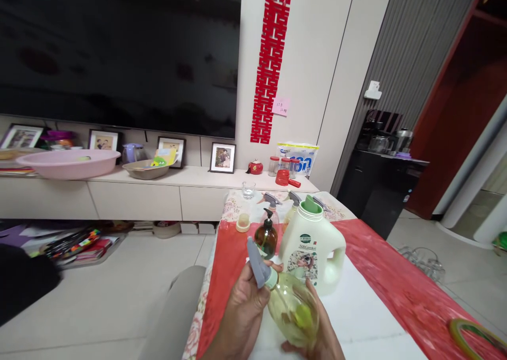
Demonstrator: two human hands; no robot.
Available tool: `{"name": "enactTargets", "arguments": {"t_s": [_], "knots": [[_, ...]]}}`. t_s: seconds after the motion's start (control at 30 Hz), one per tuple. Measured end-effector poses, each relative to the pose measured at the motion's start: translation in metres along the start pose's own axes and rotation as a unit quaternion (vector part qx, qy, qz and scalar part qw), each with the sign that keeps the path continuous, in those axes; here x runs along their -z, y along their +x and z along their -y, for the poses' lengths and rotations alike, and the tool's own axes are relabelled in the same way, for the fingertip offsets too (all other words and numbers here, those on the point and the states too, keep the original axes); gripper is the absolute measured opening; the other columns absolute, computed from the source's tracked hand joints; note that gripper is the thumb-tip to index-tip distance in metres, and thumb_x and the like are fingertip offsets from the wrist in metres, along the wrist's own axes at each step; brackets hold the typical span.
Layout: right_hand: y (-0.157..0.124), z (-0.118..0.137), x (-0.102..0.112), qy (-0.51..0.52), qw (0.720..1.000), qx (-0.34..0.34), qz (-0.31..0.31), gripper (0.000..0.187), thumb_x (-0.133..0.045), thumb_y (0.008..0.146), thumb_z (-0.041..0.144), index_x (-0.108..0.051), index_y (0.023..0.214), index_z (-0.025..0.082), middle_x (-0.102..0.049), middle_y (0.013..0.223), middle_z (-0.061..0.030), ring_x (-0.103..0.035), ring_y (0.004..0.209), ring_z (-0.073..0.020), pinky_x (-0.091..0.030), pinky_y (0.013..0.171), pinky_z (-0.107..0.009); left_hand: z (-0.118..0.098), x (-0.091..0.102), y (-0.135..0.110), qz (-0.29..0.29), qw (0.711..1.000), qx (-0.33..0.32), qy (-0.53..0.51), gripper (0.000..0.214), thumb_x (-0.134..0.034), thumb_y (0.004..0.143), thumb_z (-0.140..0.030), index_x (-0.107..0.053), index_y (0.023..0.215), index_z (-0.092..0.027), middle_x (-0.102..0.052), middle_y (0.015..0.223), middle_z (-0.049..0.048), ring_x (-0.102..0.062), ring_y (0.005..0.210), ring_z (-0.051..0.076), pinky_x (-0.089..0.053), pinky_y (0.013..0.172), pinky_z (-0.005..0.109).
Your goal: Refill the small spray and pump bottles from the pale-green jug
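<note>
A yellow-green see-through spray bottle (295, 310) with a grey trigger head lies tilted between my two hands. My left hand (247, 302) is closed around its neck and spray head. The fingers of my right hand (322, 323) wrap the round body from the right. Just beyond stands a pale green detergent jug (304, 249), its green-lined mouth uncapped. A brown pump bottle (266, 238) is left of the jug, and a cream cap (243, 223) sits farther left. Behind them are other spray bottles (271, 200), partly hidden.
The table has a red and white covering (376, 254), with a roll of tape (475, 336) at the right edge. A glass cup (249, 190) stands at the far end. Beyond, the TV cabinet (198, 180) holds a pink basin (71, 164) and a red scoop (283, 178).
</note>
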State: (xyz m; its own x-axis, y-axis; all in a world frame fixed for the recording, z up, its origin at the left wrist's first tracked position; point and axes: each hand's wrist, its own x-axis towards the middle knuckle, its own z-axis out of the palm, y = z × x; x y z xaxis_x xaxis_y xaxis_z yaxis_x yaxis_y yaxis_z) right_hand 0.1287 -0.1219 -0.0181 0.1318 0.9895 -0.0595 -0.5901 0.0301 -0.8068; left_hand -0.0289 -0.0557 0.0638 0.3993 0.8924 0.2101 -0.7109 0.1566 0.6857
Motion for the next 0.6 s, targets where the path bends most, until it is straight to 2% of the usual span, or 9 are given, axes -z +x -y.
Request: {"name": "enactTargets", "arguments": {"t_s": [0.07, 0.1, 0.17, 0.23, 0.3, 0.37, 0.47, 0.53, 0.6], "knots": [[0.004, 0.005, -0.001, -0.072, 0.996, 0.053, -0.002, 0.111, -0.092, 0.055, 0.051, -0.042, 0.151, 0.026, -0.056, 0.137, -0.0143, -0.056, 0.122, -0.0370, -0.058, 0.085, -0.041, 0.001, 0.000, -0.001, -0.006, 1.000, 0.009, 0.000, 0.044, -0.084, 0.072, -0.039, -0.067, 0.108, -0.022, -0.068, 0.109, 0.0078, -0.062, 0.109, 0.027, -0.046, 0.093, 0.036], [0.008, 0.007, -0.001, -0.107, 0.992, 0.066, 0.015, 0.108, -0.091, 0.056, 0.052, -0.045, 0.150, 0.026, -0.057, 0.135, -0.0136, -0.054, 0.125, -0.0382, -0.057, 0.088, -0.043, 0.001, -0.001, -0.001, -0.004, 1.000, 0.016, 0.002, 0.045, -0.085, 0.071, -0.040, -0.068, 0.108, -0.022, -0.068, 0.108, 0.0079, -0.062, 0.110, 0.028, -0.046, 0.093, 0.036], [0.018, 0.010, -0.001, -0.164, 0.981, 0.072, 0.068, 0.087, -0.082, 0.067, 0.060, -0.053, 0.143, 0.029, -0.063, 0.126, -0.0107, -0.056, 0.123, -0.0368, -0.058, 0.087, -0.045, 0.000, -0.003, -0.004, 0.007, 0.999, 0.032, 0.009, 0.047, -0.087, 0.068, -0.042, -0.069, 0.107, -0.022, -0.069, 0.106, 0.0077, -0.062, 0.111, 0.029, -0.044, 0.096, 0.037], [0.027, 0.010, -0.001, -0.196, 0.972, 0.069, 0.108, 0.063, -0.068, 0.083, 0.063, -0.057, 0.136, 0.031, -0.064, 0.121, -0.0093, -0.059, 0.118, -0.0312, -0.058, 0.086, -0.045, -0.001, -0.006, -0.005, 0.014, 0.999, 0.037, 0.016, 0.048, -0.088, 0.066, -0.042, -0.070, 0.105, -0.022, -0.070, 0.105, 0.0073, -0.061, 0.113, 0.029, -0.042, 0.103, 0.039], [0.032, 0.008, -0.001, -0.204, 0.969, 0.073, 0.117, 0.047, -0.061, 0.092, 0.054, -0.059, 0.131, 0.026, -0.061, 0.123, -0.0094, -0.058, 0.115, -0.0252, -0.056, 0.089, -0.042, -0.004, -0.009, -0.006, 0.017, 0.999, 0.036, 0.022, 0.048, -0.090, 0.064, -0.042, -0.071, 0.102, -0.021, -0.070, 0.104, 0.0074, -0.061, 0.115, 0.029, -0.039, 0.108, 0.041], [0.029, 0.005, 0.002, -0.206, 0.969, 0.078, 0.115, 0.042, -0.059, 0.096, 0.046, -0.057, 0.129, 0.020, -0.057, 0.126, -0.0102, -0.057, 0.114, -0.0223, -0.054, 0.093, -0.042, -0.006, -0.010, -0.005, 0.015, 0.999, 0.032, 0.029, 0.048, -0.090, 0.063, -0.042, -0.071, 0.101, -0.021, -0.070, 0.103, 0.0079, -0.061, 0.114, 0.029, -0.040, 0.106, 0.040], [0.015, 0.005, 0.008, -0.206, 0.969, 0.085, 0.110, 0.054, -0.060, 0.093, 0.054, -0.054, 0.136, 0.023, -0.052, 0.137, -0.0113, -0.051, 0.127, -0.0272, -0.049, 0.102, -0.047, -0.003, -0.008, -0.004, 0.012, 0.998, 0.034, 0.051, 0.047, -0.089, 0.065, -0.042, -0.071, 0.102, -0.021, -0.070, 0.101, 0.0078, -0.064, 0.102, 0.024, -0.046, 0.092, 0.033], [0.003, 0.008, 0.012, -0.211, 0.968, 0.086, 0.103, 0.073, -0.069, 0.081, 0.064, -0.051, 0.142, 0.028, -0.047, 0.146, -0.0098, -0.041, 0.138, -0.0325, -0.043, 0.111, -0.047, 0.005, -0.006, -0.005, 0.027, 0.996, 0.043, 0.078, 0.045, -0.089, 0.065, -0.041, -0.071, 0.100, -0.020, -0.070, 0.096, 0.0069, -0.064, 0.094, 0.021, -0.047, 0.084, 0.029], [-0.006, 0.012, 0.012, -0.231, 0.966, 0.070, 0.096, 0.092, -0.077, 0.068, 0.068, -0.049, 0.146, 0.027, -0.045, 0.149, -0.0093, -0.035, 0.142, -0.0366, -0.038, 0.116, -0.045, 0.014, -0.006, -0.007, 0.051, 0.992, 0.054, 0.106, 0.045, -0.090, 0.064, -0.041, -0.071, 0.099, -0.020, -0.069, 0.092, 0.0058, -0.063, 0.087, 0.018, -0.047, 0.079, 0.027]]}}
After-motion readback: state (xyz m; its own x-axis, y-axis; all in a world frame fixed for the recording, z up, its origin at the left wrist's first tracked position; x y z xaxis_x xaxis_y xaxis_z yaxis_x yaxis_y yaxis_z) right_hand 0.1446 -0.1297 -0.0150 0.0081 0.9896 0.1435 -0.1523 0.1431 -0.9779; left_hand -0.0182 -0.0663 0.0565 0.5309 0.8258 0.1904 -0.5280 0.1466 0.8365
